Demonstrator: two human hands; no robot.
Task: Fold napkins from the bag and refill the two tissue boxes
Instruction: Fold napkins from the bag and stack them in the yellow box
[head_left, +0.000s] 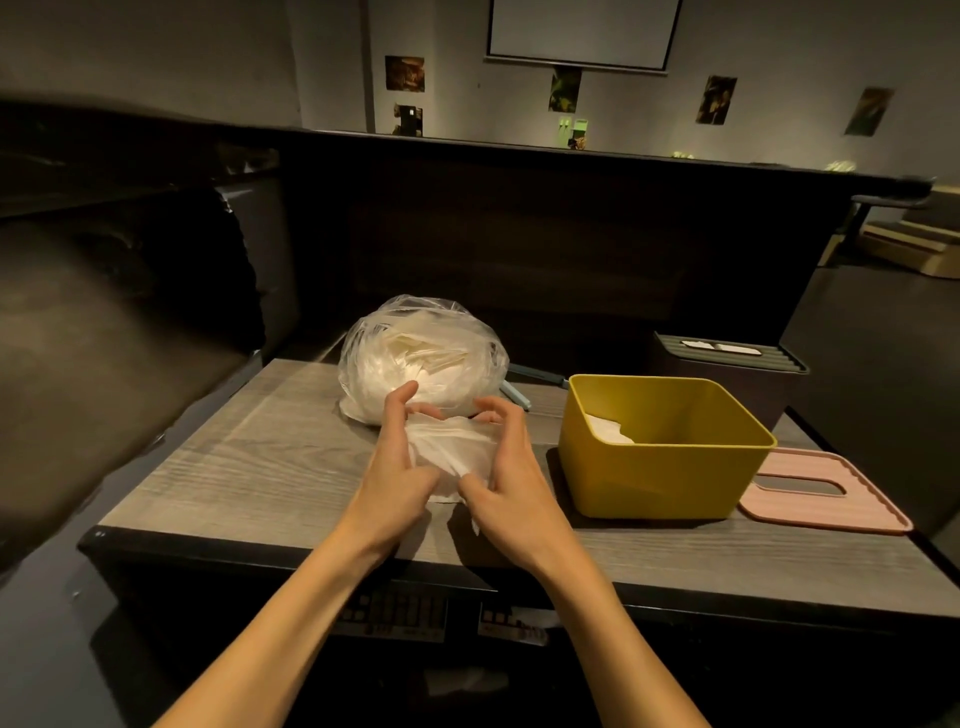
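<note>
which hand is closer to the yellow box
Right. The right hand holds the napkin just left of the yellow box; the left hand is farther left.

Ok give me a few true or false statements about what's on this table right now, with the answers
1. Both hands hold a white napkin. True: the left hand and right hand pinch it between them.
2. The yellow box is filled to the rim. False: only a few napkins lie at its bottom.
3. The pink lid sits on the yellow box. False: it lies flat on the table, to the right of the box.
4. The plastic bag of napkins stands behind the hands. True.
5. The dark box has its lid on. True.
</note>
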